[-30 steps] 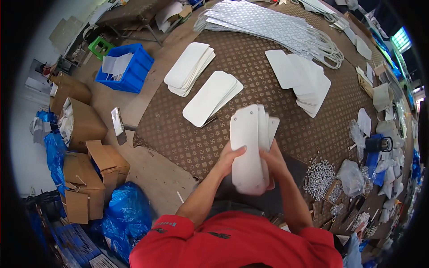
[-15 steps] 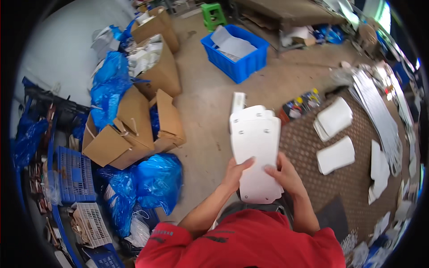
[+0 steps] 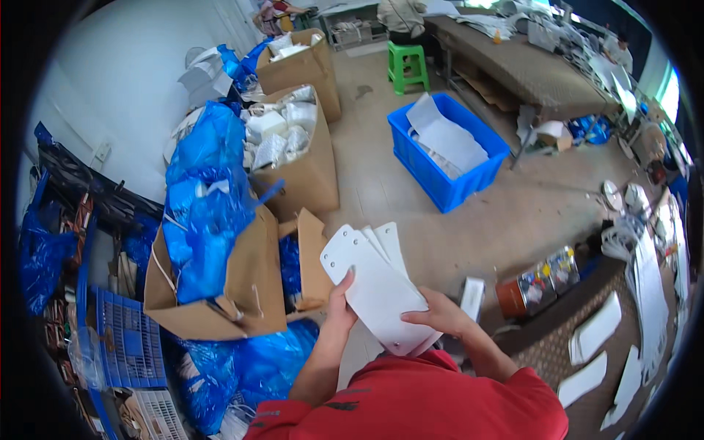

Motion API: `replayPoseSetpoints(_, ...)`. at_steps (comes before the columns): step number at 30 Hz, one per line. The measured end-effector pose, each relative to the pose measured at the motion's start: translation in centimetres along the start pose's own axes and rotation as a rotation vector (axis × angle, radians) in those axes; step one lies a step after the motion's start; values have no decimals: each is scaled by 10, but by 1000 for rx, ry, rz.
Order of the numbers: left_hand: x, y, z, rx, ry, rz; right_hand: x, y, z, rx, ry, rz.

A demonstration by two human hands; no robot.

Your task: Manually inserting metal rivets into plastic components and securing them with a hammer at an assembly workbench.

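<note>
Both hands hold a stack of white panels with rounded corners and small round metal fittings near the ends. The panels are fanned apart at the far end. On the left edge, my left hand grips with its thumb lying on the top panel. My right hand closes on the right edge lower down, thumb also on top, fingers hidden underneath. To the right, two more small piles of white panels, an upper pile and a lower pile, lie on the brown patterned table.
A blue crate with white sheets stands ahead on the floor, near a green stool. Cardboard boxes and blue plastic bags line the left side. A box of small colourful items is at right. A person sits far back.
My view has swung left and upward, bringing the far workbench and people into sight. The stack has tilted to the left and its panels are fanned wider; both hands still hold it.
</note>
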State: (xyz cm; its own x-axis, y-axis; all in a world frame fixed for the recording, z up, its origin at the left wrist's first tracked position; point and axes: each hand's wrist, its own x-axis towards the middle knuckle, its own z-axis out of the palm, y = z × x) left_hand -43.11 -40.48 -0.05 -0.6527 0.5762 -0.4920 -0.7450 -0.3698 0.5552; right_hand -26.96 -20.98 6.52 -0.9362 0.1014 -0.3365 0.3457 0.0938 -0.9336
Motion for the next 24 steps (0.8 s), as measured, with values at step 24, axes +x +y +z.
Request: replayPoseSetpoints(24,768,409,219,-148,-604,-35,729,-150,-363,1162,583,-144)
